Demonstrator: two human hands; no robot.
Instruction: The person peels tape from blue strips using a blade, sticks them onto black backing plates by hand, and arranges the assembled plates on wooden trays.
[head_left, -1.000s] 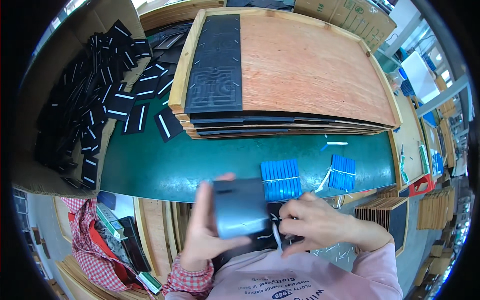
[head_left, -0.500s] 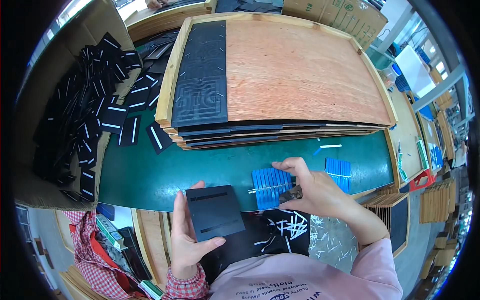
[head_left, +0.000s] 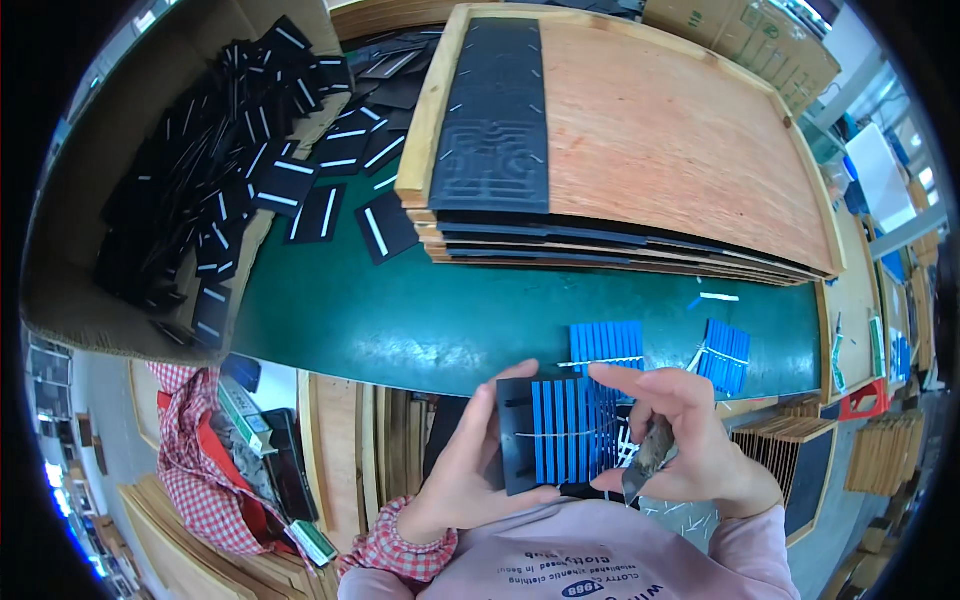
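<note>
My left hand point(head_left: 465, 470) is closed round the edges of a black square plate point(head_left: 517, 450). Over most of the plate lies a set of narrow blue strips point(head_left: 565, 430), crossed by a thin pale band. At the right end of these strips are the thumb and forefinger of my right hand point(head_left: 690, 430), closed on that end, which looks blurred. Tucked in the right palm is a small pointed metal blade point(head_left: 650, 458). Another blue strip set point(head_left: 605, 342) lies on the green table just beyond my hands, and a further blue set point(head_left: 724, 358) sits to its right.
Stacked wooden frame trays point(head_left: 680, 140) fill the table's far side. A cardboard box point(head_left: 60, 290) of black plates with white strips stands at left, more plates beside it. The green table point(head_left: 420, 325) runs between. White scraps lie below; checked cloth point(head_left: 200, 450) hangs at lower left.
The right hand has brought a blue strip set off the table onto the black plate. My left hand has moved right with the plate. The whole view has shifted.
</note>
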